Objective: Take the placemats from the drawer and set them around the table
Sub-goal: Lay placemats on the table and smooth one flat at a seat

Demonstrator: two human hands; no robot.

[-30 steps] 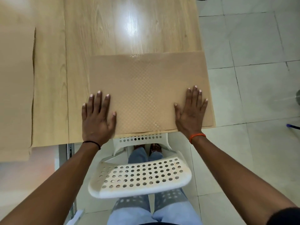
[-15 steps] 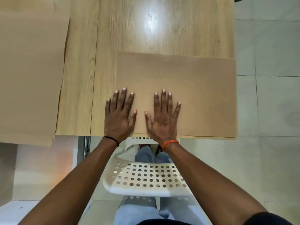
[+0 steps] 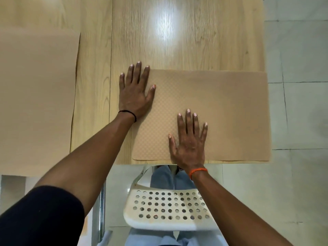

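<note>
the left hand (image 3: pixel 135 93) had been slid from beside the right hand (image 3: pixel 189 141) to the mat (image 3: pixel 230 110) edge, both flat with fingers spread; smoothing judged nearly finished.

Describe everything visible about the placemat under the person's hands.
The tan rectangular placemat with a fine woven-looking texture lies flat on the light wooden table, at its near right corner, with rounded corners. Its right edge slightly overhangs the table side. The right hand presses flat on its near part; the left hand rests flat across its far-left corner.
</note>
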